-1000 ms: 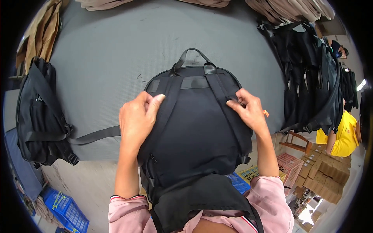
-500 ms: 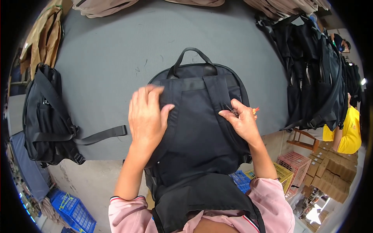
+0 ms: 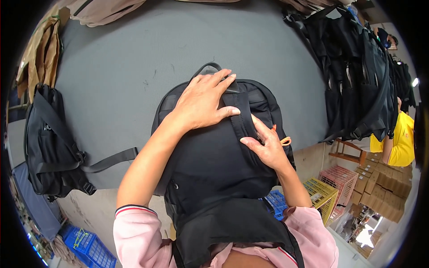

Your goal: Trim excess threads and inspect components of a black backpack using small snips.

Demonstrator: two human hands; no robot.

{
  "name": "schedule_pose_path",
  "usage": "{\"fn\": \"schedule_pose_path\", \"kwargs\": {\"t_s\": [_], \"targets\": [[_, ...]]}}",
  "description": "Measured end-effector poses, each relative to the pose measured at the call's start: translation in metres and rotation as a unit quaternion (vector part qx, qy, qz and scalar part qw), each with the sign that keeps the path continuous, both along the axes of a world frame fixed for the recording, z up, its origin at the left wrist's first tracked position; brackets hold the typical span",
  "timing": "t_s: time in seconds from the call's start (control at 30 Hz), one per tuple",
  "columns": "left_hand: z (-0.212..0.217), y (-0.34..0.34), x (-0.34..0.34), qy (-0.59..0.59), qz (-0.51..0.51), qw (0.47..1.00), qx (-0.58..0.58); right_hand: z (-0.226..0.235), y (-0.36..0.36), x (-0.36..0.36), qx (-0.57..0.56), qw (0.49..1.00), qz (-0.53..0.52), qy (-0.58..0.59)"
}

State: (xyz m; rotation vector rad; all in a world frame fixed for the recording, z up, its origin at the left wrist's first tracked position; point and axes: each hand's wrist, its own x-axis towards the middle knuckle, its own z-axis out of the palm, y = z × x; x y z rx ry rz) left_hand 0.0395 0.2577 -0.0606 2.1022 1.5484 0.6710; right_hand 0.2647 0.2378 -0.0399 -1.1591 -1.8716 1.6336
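Observation:
A black backpack lies on the grey table with its strap side up and its lower end toward me. My left hand rests across its top, fingers stretched over the base of the carry handle. The left thumb touches the upper shoulder strap. Beside that strap, my right hand is closed around a small tool, mostly hidden in the palm. An orange loop on it sticks out past the hand's right side. The right fingertips and thumb touch the strap's right part.
Another black backpack sits at the table's left edge, its strap trailing inward. Several black bags stand at the right. Beige bags line the far edge. Below are a blue crate, yellow crate and cartons. A person in yellow is at right.
My left hand has moved right and up, from the left strap to the handle base and right strap. My right hand has shifted slightly down and left. The backpack has shifted slightly.

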Motion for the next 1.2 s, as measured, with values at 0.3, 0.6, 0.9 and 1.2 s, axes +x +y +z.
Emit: {"fn": "schedule_pose_path", "kwargs": {"t_s": [0.3,0.6,0.9,1.2], "targets": [[-0.003,0.006,0.006,-0.014,0.049,0.997,-0.051,0.016,0.048,-0.004,0.079,0.986,-0.014,-0.143],[-0.013,-0.002,-0.003,-0.014,0.017,1.000,0.018,0.001,0.061,-0.031,-0.092,0.990,-0.102,0.008],[0.009,-0.008,0.018,0.025,0.070,0.991,0.109,0.016,0.047,-0.020,-0.163,0.970,-0.158,0.092],[0.033,-0.008,0.020,-0.034,0.031,0.999,-0.029,0.027,0.029,-0.007,0.116,0.986,-0.093,-0.069]]}}
